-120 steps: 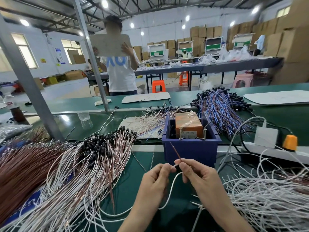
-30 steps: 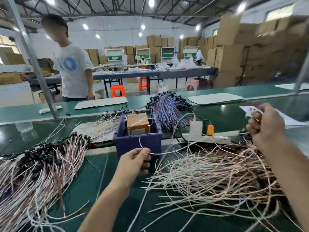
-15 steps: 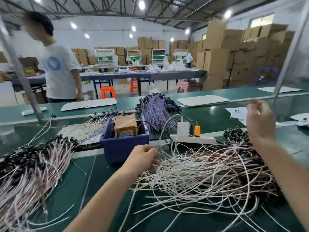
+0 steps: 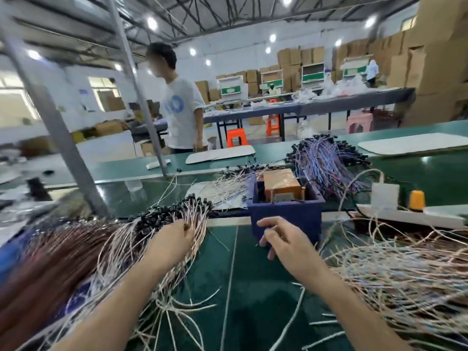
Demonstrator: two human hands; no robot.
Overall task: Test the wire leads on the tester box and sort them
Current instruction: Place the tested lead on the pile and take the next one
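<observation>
Now the tester box (image 4: 286, 216) sits at the middle of the green tabletop (image 4: 253, 300), a blue tray with the orange unit (image 4: 281, 184) standing inside it. My right hand (image 4: 288, 241) hangs just in front of its near wall; half a second ago that hand was lifted far out to the right. Its fingers (image 4: 270, 254) are loosely curled with the thumb out, and nothing is in them.

The left hand (image 4: 172, 241), which was by the box a moment ago, has crossed over to the bundle of pink-and-white leads (image 4: 197, 214) on the left. Its fingers are sunk among the strands near the black ends, and through the motion blur I cannot tell whether they have closed on any.

The view has swung left with it. The loose pile of leads (image 4: 392, 274) now fills the right edge, the blue-and-purple bundle (image 4: 326, 160) lies behind the box, and the white power strip (image 4: 410, 216) is to the box's right. A person in a white T-shirt (image 4: 182, 110) stands beyond the far side of the tabletop.
</observation>
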